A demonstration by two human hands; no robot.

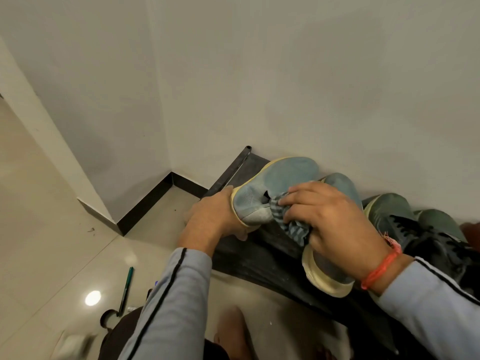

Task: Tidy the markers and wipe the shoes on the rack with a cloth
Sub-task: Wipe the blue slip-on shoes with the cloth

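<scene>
A blue-grey sneaker [275,183] with a yellowish sole is tipped on its side above the black shoe rack [262,252]. My left hand [207,219] grips its heel end from the left. My right hand [330,219] holds a crumpled blue striped cloth [292,224] and presses it against the shoe's heel side. The matching sneaker [327,271] lies on the rack under my right hand, mostly hidden. A green marker [126,289] lies on the floor at the lower left.
Dark green lace-up shoes [400,216] sit further right on the rack, against the wall. A round container [109,318] stands on the tiled floor near the marker. The wall corner with black skirting [155,196] is to the left.
</scene>
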